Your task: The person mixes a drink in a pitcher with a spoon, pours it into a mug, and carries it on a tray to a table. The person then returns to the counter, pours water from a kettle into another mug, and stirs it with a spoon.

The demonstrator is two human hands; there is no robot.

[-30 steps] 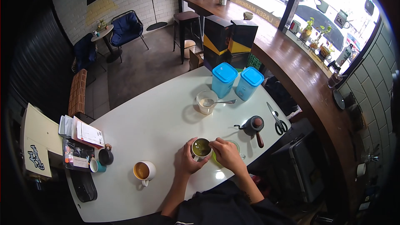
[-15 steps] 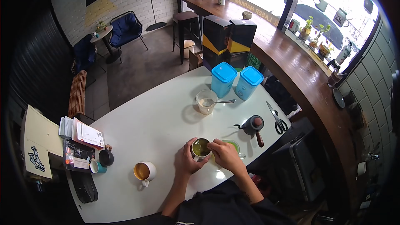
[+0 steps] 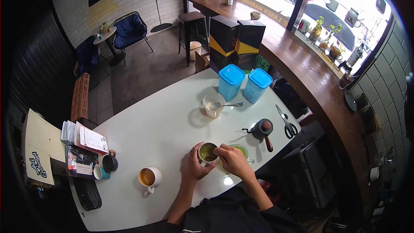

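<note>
My left hand (image 3: 197, 164) is wrapped round a cup (image 3: 208, 152) of dark green liquid at the near side of the white table. Over the cup's right rim, the fingers of my right hand (image 3: 233, 160) are pinched together; what they hold is hidden. Partly behind that hand stands a clear glass cup (image 3: 243, 150) with bright green liquid. A white mug (image 3: 151, 177) of brown coffee-like drink sits to the left. Farther back is a clear plastic cup (image 3: 211, 111) with a spoon (image 3: 233, 105) resting in it.
Two blue-lidded containers (image 3: 231, 84) stand at the back, before tall black boxes (image 3: 223, 39). At right lie a dark gooseneck kettle (image 3: 261, 129) and scissors (image 3: 289, 125). Cards (image 3: 91, 140), a teal cup (image 3: 100, 172) and a black cup (image 3: 110, 163) occupy the left edge.
The pinched fingers of my right hand have barely shifted at the cup's rim, and the green liquid's surface looks different. My left hand keeps its hold. Traffic outside has moved.
</note>
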